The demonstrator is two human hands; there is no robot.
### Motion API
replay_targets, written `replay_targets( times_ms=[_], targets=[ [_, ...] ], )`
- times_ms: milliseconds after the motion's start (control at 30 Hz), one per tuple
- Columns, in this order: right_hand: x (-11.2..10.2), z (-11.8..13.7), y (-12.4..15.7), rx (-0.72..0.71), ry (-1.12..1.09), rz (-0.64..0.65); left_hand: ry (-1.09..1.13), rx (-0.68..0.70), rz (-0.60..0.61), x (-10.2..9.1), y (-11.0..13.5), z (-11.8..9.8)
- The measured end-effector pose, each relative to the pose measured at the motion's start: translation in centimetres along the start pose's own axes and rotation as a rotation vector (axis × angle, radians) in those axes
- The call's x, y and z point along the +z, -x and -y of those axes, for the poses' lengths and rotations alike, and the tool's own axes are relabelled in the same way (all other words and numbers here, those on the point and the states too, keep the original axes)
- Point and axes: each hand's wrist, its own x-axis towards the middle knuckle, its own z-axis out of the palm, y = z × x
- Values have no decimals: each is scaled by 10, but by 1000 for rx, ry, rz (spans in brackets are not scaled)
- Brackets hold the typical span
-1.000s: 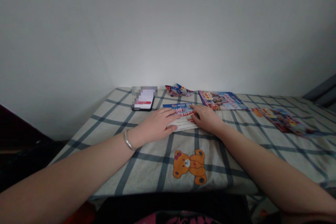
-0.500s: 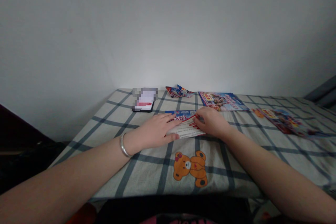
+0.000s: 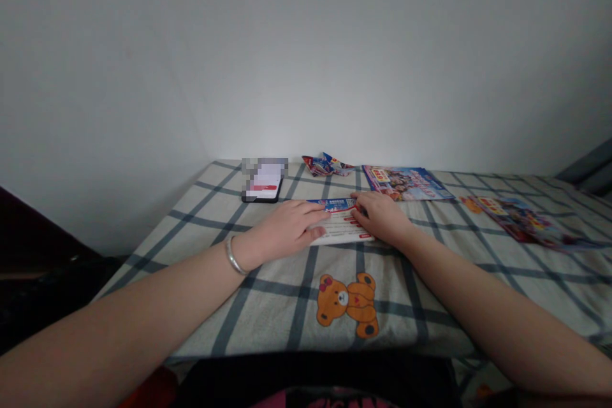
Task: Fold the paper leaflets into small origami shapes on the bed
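Note:
A printed paper leaflet (image 3: 340, 224), blue along the far edge and white with red labels and text on the near part, lies folded between my hands. My left hand (image 3: 287, 229), with a silver bangle on the wrist, rests over its left end, fingers stretched out and thumb apart on the near side. My right hand (image 3: 382, 217) has its fingers bent over the far right corner, thumb against the white flap, gripping the paper there. Part of each end of the leaflet is hidden under my hands.
The checked tablecloth (image 3: 268, 306) bears a printed bear. Behind my left hand lies a phone (image 3: 265, 183) with a lit screen. A folded paper piece (image 3: 327, 164) sits by the wall, with colourful leaflets (image 3: 406, 183) beside it and another leaflet (image 3: 530, 220) farther right.
The white flap has moved away from me and covers more of the blue printed part, its edge now straighter. My right hand has shifted slightly left along the far edge.

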Motion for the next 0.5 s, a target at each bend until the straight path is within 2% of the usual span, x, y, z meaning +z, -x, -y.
replay_targets(
  times_ms=[267, 500],
  targets=[
    [6, -2, -5, 82, 41, -48, -66, -43, 27, 2, 1, -1],
    [7, -1, -8, 142, 32, -32, -78, -208, 146, 13, 0, 4]
  ],
)
